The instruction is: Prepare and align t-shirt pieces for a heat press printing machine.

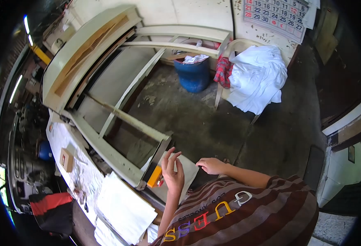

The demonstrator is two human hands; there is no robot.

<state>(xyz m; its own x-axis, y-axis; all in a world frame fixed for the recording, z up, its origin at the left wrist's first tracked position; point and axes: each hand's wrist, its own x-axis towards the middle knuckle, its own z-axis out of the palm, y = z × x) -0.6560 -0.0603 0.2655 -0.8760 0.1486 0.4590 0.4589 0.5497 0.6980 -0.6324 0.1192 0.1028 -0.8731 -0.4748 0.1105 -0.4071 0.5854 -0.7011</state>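
One red-and-black cloth (51, 211) is hanging at far left, and one small cardboard box (67, 160) is sitting on a white-covered table (59, 137). One stack of white sheets (125, 207) is lying below one cream machine frame (137, 121). One orange box (154, 177), carrying one red button (160, 183), is sitting just beside the left hand (173, 171), whose fingers are standing apart. One pale sheet (190, 174) is lying between the two hands. One blue drum (193, 74) is standing beyond. The right hand (212, 165) is holding its fingertips together at the sheet's corner; I cannot tell whether they are pinching it. One red plaid cloth (222, 72) and one white cloth heap (257, 78) are resting together, and one calendar (274, 18) is hanging behind.
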